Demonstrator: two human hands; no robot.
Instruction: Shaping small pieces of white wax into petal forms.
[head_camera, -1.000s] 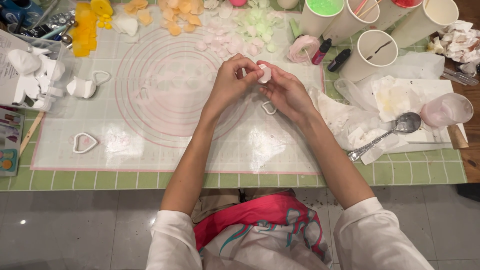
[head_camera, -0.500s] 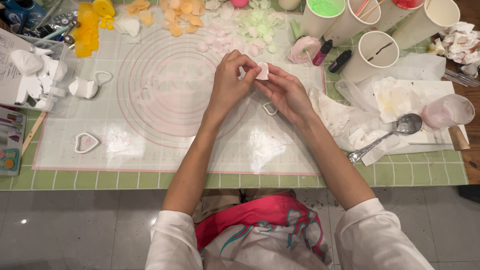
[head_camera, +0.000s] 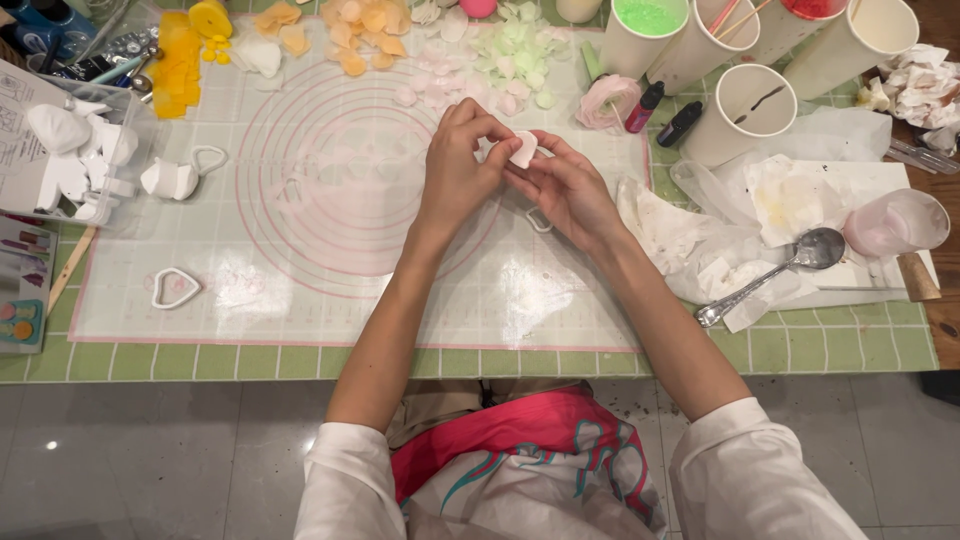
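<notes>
Our left hand and right hand met over the mat, fingertips of both pinching a small pale petal held between them. A small cutter lay under our right hand; a spoon sat well off to its right.

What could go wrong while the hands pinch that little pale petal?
The thin pale pink petal piece, pinched between the left hand and right hand, looks soft, so a hard squeeze might tear or crease it. If it slipped, it could land among the loose pale pink and green petals on the translucent round-marked mat and be hard to find.
</notes>
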